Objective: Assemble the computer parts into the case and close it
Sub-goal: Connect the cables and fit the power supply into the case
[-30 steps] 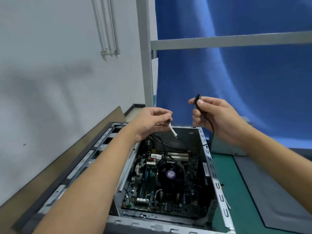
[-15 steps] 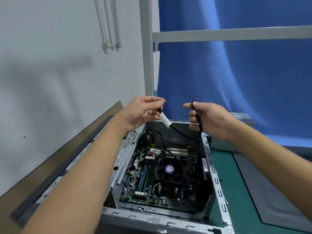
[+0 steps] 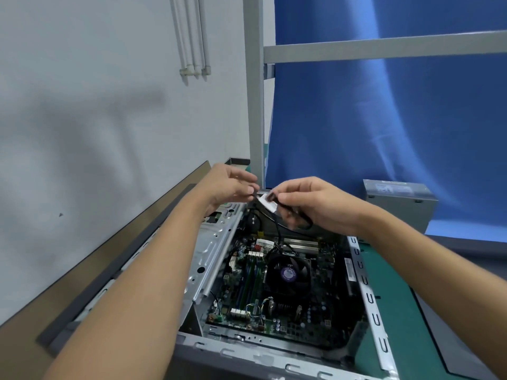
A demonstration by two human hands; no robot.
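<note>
The open computer case lies on the bench with its motherboard and black CPU fan showing. A thin black cable with a white label rises from the far end of the case. My left hand pinches the cable at the label's left end. My right hand pinches it right beside the label, with a loop of cable hanging under its fingers. Both hands meet above the case's far wall.
A grey power supply box stands at the back right on the green mat. A dark grey case panel lies along the left by the wall. A grey metal frame post rises behind the case, before a blue curtain.
My hands have come together: the right hand moved left to the cable's white label, and the left hand shifted slightly right. The view tilted down a little.
</note>
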